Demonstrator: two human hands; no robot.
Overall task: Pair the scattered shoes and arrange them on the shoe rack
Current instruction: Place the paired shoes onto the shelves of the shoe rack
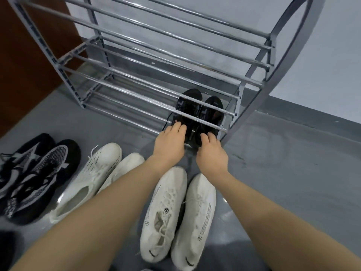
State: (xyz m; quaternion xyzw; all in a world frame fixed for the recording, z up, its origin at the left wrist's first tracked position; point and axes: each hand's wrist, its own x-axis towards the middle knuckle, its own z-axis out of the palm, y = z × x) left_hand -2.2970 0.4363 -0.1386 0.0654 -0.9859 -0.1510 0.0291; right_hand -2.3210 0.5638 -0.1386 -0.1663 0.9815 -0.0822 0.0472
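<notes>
A glossy grey painted floor (293, 173) (it mirrors soft light) meets a pale bluish-white plaster wall (322, 61) along a darker grey skirting strip (312, 112); a reddish-brown wooden panel (23, 61) stands left.

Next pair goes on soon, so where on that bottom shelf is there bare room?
The grey metal shoe rack's bottom shelf is bare from the black sneaker pair leftward to its left posts. The right end is crowded: both sneakers fill it, with the left hand and right hand at their heels. The shelves above look bare.
</notes>
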